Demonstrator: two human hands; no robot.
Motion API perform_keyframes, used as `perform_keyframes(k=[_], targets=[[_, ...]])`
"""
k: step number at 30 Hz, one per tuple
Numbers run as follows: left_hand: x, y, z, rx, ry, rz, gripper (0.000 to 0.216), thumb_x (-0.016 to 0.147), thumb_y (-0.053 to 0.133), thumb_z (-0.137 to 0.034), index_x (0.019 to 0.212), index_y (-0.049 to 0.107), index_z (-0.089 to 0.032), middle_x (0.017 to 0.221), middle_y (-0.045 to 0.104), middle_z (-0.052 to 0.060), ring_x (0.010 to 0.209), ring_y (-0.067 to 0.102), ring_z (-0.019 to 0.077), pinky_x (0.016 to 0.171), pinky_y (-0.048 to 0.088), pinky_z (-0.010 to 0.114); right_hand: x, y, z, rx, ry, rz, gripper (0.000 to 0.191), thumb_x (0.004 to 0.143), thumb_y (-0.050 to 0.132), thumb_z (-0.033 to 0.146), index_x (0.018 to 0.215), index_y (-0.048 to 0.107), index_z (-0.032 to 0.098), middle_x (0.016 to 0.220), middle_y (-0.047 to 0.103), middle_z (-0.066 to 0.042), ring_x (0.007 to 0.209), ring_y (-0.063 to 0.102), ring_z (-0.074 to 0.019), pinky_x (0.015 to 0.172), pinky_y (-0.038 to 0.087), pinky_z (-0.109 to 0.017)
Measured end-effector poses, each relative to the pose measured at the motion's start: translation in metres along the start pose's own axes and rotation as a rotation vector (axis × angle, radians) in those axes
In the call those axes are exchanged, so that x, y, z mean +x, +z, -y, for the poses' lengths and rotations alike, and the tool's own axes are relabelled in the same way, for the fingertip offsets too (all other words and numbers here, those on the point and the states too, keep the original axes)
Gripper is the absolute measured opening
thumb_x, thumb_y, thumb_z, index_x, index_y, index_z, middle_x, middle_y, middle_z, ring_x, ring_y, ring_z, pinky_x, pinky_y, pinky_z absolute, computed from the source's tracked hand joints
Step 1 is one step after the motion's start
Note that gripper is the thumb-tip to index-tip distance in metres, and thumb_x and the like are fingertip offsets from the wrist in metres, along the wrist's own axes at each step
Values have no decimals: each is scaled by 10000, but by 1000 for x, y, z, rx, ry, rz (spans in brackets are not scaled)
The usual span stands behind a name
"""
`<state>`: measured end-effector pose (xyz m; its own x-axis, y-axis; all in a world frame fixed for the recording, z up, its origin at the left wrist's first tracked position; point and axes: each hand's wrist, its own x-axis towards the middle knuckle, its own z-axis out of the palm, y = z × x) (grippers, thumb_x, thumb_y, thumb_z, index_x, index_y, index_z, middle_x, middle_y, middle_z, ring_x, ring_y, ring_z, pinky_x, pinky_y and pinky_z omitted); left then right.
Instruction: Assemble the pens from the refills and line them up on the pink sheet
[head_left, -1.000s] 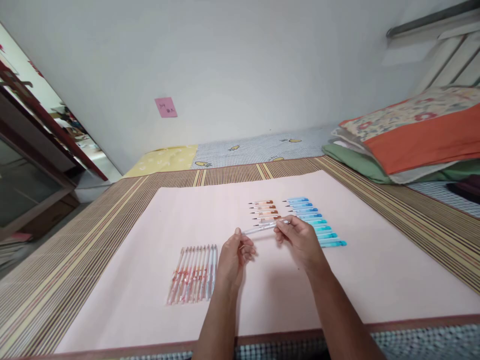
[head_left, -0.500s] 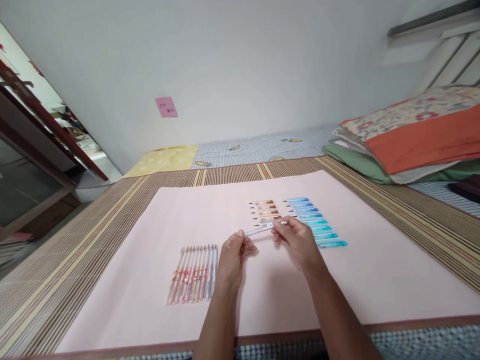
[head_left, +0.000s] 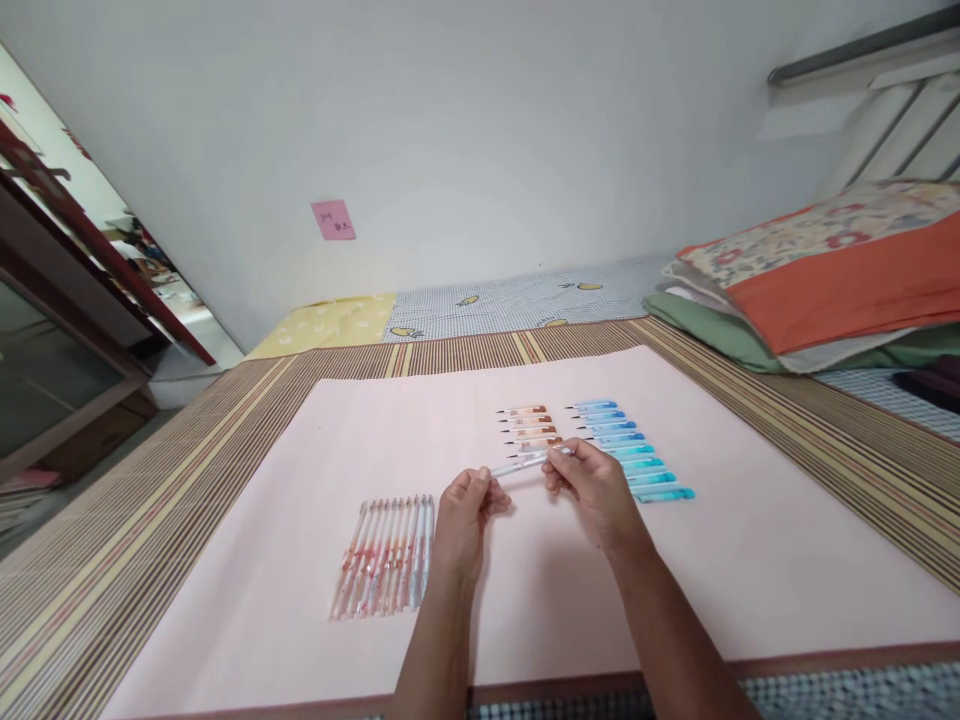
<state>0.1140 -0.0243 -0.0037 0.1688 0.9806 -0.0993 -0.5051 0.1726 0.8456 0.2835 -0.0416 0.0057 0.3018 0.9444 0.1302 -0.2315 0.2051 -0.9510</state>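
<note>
A clear pen (head_left: 525, 462) is held level over the pink sheet (head_left: 300, 470) between both hands. My left hand (head_left: 463, 520) pinches its near end and my right hand (head_left: 592, 487) pinches its far end. Just behind the pen lies a short row of brown-capped pieces (head_left: 531, 427). A longer row of blue pieces (head_left: 630, 452) runs to the right of my right hand. Left of my left hand several clear pens with pink print (head_left: 386, 553) lie side by side.
The pink sheet lies on a striped woven mat (head_left: 150, 480) over a bed. Folded blankets and an orange pillow (head_left: 840, 280) are stacked at the right. A white wall with a pink note (head_left: 332, 219) stands behind. A dark cabinet (head_left: 45, 350) is at the left.
My left hand has closed in along the pen toward the right hand, so less of the pen shows between them. The rows on the sheet have not moved.
</note>
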Motion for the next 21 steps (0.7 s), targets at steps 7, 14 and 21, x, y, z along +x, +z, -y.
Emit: perform_keyframes(k=[7, 14, 21], targets=[[2, -5, 4, 92, 161, -1, 245, 737, 837, -324, 856, 705, -155, 831, 711, 56, 826, 657, 153, 810, 501, 256, 2, -1, -3, 15, 23, 4, 311, 767, 794, 472, 703, 666, 196, 655, 658, -13, 535, 553, -125, 509, 462, -261], [-1, 2, -1, -53, 83, -7, 293, 692, 872, -332, 844, 701, -148, 778, 699, 41, 735, 655, 137, 722, 524, 240, -1, 5, -2, 105, 40, 28, 259, 768, 802, 429, 753, 680, 201, 687, 660, -9, 558, 551, -120, 529, 448, -255], [-2, 1, 1, -58, -7, 59, 307, 724, 846, -378, 715, 655, -137, 681, 667, 33, 615, 609, 110, 602, 487, 208, -2, 11, -17, 55, 31, 172, 248, 774, 802, 382, 923, 742, 193, 648, 641, 3, 617, 581, -144, 621, 472, -281]])
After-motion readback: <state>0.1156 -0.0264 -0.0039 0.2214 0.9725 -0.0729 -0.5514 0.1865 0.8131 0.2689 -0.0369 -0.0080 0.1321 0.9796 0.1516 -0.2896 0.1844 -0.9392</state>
